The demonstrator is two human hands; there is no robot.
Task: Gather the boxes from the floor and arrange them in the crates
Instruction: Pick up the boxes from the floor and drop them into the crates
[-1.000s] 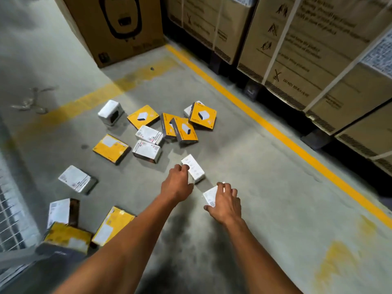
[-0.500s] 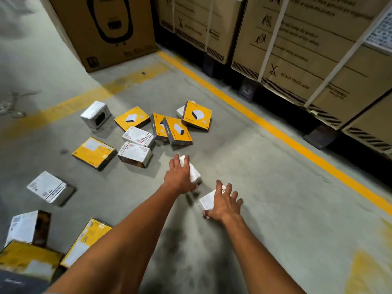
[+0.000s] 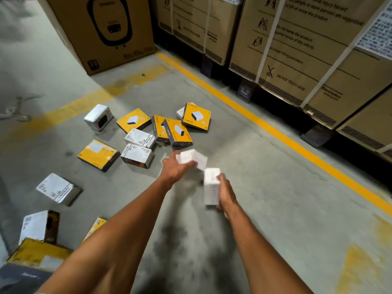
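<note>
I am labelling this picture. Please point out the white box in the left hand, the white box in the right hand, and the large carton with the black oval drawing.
White box in left hand (image 3: 192,157): head view, top face.
White box in right hand (image 3: 211,185): head view, long front face.
Large carton (image 3: 84,28): head view, plain brown front face.

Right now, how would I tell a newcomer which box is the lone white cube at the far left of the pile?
Start at the big brown carton standing on the floor at top left, then drop down past the faded yellow stripe. The white cube sits just below it, left of the yellow box. Unlike its flat neighbours, it stands tall and shows a dark picture on its side.
</note>
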